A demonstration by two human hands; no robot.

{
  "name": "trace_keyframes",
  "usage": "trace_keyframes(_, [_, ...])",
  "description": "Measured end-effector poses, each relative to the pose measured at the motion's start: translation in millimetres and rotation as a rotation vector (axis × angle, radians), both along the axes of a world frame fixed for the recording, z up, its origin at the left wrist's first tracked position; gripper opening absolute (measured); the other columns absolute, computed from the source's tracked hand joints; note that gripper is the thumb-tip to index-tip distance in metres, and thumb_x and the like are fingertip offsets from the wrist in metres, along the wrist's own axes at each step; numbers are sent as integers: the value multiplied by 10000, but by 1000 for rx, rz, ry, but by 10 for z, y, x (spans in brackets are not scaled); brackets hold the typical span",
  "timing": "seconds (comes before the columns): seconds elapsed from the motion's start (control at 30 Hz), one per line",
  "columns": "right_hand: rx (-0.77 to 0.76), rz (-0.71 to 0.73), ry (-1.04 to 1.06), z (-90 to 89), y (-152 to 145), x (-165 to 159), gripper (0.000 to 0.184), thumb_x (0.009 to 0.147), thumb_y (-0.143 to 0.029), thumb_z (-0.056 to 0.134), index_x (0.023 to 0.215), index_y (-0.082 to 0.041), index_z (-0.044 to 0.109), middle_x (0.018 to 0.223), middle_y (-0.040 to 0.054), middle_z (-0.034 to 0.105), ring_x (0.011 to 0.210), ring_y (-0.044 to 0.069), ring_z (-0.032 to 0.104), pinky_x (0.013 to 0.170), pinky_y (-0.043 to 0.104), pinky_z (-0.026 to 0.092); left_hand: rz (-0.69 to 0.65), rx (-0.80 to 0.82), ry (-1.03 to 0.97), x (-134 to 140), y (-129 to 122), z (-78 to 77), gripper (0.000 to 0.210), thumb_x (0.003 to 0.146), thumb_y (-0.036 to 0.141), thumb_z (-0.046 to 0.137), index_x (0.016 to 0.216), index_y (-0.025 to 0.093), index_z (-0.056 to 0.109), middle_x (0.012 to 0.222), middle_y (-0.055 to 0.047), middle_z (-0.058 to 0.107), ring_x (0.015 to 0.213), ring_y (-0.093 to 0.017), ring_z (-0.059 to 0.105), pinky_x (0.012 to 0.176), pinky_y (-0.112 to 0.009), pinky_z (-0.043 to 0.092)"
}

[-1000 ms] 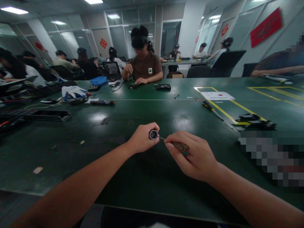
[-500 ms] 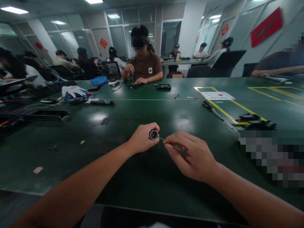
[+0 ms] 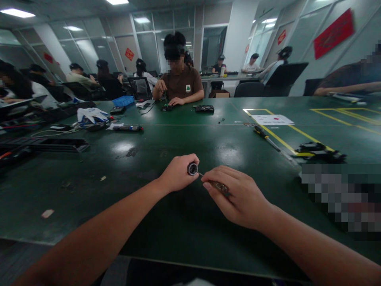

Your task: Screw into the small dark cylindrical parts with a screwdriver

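Observation:
My left hand [image 3: 178, 173] is wrapped round a small dark cylinder [image 3: 192, 169] with a metal-rimmed open end turned towards me. Its far part is hidden in my fist. In my right hand [image 3: 238, 194] is a small screwdriver with a brownish, see-through handle [image 3: 219, 186], pinched between thumb and fingers. Its thin shaft points left, and the tip reaches the cylinder's rim; whether it is inside the opening I cannot tell. Both hands are raised over the green table [image 3: 166, 230].
A yellow-and-black screwdriver [image 3: 264, 136] lies at right, near black parts [image 3: 320, 152] and a paper sheet [image 3: 274, 120]. At left are white gloves [image 3: 93, 116], a pen-like tool [image 3: 128, 128] and a black tray-like part [image 3: 65, 144]. A co-worker [image 3: 181, 81] sits opposite.
My right hand has moved slightly left, bringing the screwdriver's tip closer to the cylinder's open end. My left hand has hardly moved.

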State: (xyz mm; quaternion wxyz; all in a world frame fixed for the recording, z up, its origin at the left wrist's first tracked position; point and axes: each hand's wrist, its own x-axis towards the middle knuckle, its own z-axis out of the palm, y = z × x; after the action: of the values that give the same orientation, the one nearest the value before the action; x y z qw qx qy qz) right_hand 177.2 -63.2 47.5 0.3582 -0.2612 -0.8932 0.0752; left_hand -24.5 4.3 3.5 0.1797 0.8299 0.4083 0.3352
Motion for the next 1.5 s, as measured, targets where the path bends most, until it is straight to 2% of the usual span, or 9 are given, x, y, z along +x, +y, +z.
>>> trace_keyframes(0.37, [-142, -192, 147, -42, 26, 21, 113, 969, -203, 575, 995, -198, 685, 850, 3, 739, 738, 134, 693, 687, 238, 497, -9, -24, -98, -28, -4, -9, 131, 758, 160, 661, 808, 187, 543, 708, 56, 572, 631, -97, 498, 614, -234, 358])
trace_keyframes(0.6, [54, -62, 75, -12, 7, -11, 122, 946, -146, 533, 995, -152, 645, 860, 61, 691, 781, 171, 647, 714, 286, 489, 21, -11, -62, 19, -22, 22, 117, 763, 183, 657, 809, 191, 550, 708, 54, 568, 634, -102, 504, 603, -246, 345])
trace_keyframes(0.77, [65, 0, -24, -10, -13, -27, 127, 947, -135, 525, 1030, -144, 621, 862, 70, 675, 784, 185, 617, 733, 323, 493, 14, -2, -35, 34, -29, 40, 104, 767, 175, 643, 793, 190, 543, 699, 50, 564, 618, -103, 487, 610, -252, 346])
trace_keyframes(0.87, [38, 2, -6, -15, -24, -27, 141, 950, -131, 525, 1053, -153, 618, 887, 69, 689, 812, 185, 634, 756, 324, 508, 8, -15, -32, 27, -32, 47, 101, 772, 177, 638, 791, 189, 539, 698, 50, 559, 616, -103, 479, 612, -252, 347])
trace_keyframes(1.13, [-81, -120, 146, -19, -2, -9, 132, 939, -164, 572, 994, -172, 691, 887, 47, 744, 776, 161, 703, 709, 268, 530, 5, -19, -22, 4, -30, 37, 101, 780, 187, 640, 790, 186, 539, 706, 48, 556, 640, -108, 488, 616, -252, 339])
trace_keyframes(1.33, [-225, -221, 206, -7, 19, -1, 130, 968, -226, 585, 976, -216, 714, 827, -9, 766, 712, 149, 718, 717, 268, 530, 2, -25, -85, -14, -32, 38, 111, 769, 169, 641, 793, 184, 533, 704, 55, 553, 642, -101, 496, 614, -243, 348])
trace_keyframes(1.5, [-158, -239, 188, -18, 2, -15, 114, 961, -227, 579, 941, -205, 689, 819, 13, 755, 700, 161, 706, 680, 274, 525, 11, -24, -77, 2, -43, 39, 109, 768, 172, 641, 800, 185, 537, 707, 53, 549, 643, -102, 493, 606, -245, 345])
